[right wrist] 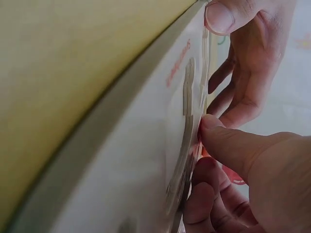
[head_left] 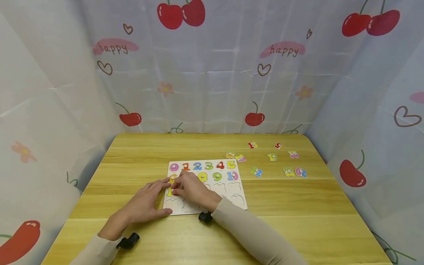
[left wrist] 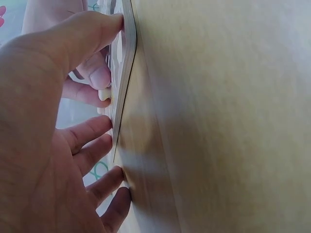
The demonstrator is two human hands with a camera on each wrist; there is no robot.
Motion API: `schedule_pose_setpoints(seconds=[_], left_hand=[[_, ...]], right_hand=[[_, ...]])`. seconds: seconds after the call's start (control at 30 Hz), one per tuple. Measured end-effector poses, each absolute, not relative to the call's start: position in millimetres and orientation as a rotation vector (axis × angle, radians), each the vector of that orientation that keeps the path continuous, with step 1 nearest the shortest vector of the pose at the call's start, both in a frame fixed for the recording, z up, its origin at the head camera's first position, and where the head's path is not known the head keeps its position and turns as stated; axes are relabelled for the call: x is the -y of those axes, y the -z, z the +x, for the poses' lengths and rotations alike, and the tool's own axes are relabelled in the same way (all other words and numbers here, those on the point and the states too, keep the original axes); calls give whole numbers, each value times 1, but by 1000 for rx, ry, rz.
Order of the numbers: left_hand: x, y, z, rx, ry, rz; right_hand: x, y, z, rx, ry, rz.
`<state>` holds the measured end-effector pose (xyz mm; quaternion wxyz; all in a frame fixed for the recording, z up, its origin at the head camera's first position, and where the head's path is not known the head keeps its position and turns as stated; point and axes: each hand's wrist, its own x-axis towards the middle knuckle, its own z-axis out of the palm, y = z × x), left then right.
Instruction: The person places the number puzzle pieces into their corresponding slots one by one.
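Pinching a knob (left wrist: 104,94) on a yellow-and-red number piece (head_left: 169,192), the right hand (head_left: 193,188) occupies the puzzle board's (head_left: 227,194) left side; the left hand (head_left: 144,203), fingers extended, touches its edge.

Smooth wooden table (head_left: 298,209), matt wooden board (head_left: 227,193)

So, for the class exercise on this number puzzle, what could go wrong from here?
The puzzle board might slide if the left hand, at its left side, steadies it too lightly while the right hand works.
The yellow-and-red piece could end up crooked, since the right hand partly covers it.
The yellow-and-pink piece, lying loose by the board's far right corner, might get knocked.
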<state>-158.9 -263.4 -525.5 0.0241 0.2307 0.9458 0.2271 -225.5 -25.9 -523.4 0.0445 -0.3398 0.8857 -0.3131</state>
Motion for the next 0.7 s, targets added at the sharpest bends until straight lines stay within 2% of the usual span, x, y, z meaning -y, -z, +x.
schedule_pose_setpoints(seconds=[0.37,0.7], left_hand=[[264,526,-157,-2912,-688,691],[264,526,-158,-2906,-678,716]], right_hand=[[-1,519,-226,-2722,973,-1013],[-60,513,-231,-2876,1054,-926]])
